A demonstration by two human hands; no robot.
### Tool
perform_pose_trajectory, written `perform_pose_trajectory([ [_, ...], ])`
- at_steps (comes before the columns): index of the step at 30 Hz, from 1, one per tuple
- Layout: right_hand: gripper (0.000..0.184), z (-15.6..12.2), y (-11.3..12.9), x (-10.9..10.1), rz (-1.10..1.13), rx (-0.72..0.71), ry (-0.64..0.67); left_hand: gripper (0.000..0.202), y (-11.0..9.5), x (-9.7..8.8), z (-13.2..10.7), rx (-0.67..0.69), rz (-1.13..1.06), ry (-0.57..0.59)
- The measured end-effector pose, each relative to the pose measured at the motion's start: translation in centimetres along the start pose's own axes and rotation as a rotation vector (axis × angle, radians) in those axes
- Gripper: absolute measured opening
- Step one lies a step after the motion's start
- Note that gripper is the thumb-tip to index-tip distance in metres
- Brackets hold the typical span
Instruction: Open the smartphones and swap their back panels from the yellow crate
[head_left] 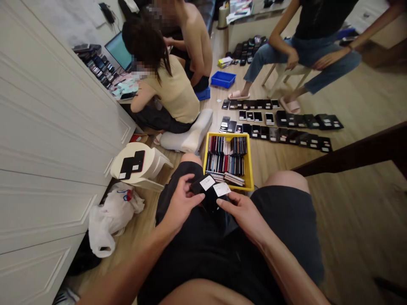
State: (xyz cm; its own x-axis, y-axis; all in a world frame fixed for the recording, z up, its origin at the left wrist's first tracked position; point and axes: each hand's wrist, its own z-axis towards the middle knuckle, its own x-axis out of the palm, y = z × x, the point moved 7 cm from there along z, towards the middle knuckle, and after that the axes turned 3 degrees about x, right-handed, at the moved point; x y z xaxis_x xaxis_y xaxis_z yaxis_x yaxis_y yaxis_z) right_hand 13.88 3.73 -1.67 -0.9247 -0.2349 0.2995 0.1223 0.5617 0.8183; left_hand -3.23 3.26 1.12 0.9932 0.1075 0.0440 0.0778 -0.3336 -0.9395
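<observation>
Our black shorts (203, 258) filled the bottom of the view. Just above them, our left hand (182, 203) and right hand (244, 216) met over our lap. Each grip was clamped on black phones (206, 197) bearing white labels, held between the two hands just in front of a yellow crate (250, 169).

At the far left, white panelled cabinet doors (54, 106) ran up the side of the view. Near them, a white plastic bag (111, 224) lay on the wooden floor (349, 237), and a white stool (149, 167) carried two dark phones (132, 163). Farther off stood a desk (122, 101) with a monitor (118, 51) and rows of phones (95, 63) on it. A person in a pale yellow top (171, 93) sat at the desk, beside a shirtless person (197, 46).

The crate stood packed with phones (225, 154) on edge. Past it, a blue plastic bin (223, 79) sat on the floor, and long rows of phones (276, 123) lay there side by side. Beyond them, a person in jeans (305, 59) sat on a stool. A dark wooden rail (349, 152) cut across the right side.
</observation>
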Motion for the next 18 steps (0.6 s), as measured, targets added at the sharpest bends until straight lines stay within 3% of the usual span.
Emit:
perform_pose_trajectory([
  [4,0.040,-0.2,-0.4,-0.7,-0.103,0.045,0.027,0.042,-2.8,-0.7,0.5,0.341,0.740,0.207],
  [8,0.032,0.0,-0.9,0.4,-0.237,0.061,0.071,0.016,-4.0,0.2,0.3,0.534,1.196,0.404],
  [13,0.029,0.6,-2.1,1.9,-0.248,0.060,0.120,0.005,-3.7,0.4,0.4,0.532,1.517,0.529],
  [18,0.033,1.2,-3.0,1.8,-0.290,0.084,0.076,0.010,-3.1,0.2,0.4,0.595,1.583,0.550],
])
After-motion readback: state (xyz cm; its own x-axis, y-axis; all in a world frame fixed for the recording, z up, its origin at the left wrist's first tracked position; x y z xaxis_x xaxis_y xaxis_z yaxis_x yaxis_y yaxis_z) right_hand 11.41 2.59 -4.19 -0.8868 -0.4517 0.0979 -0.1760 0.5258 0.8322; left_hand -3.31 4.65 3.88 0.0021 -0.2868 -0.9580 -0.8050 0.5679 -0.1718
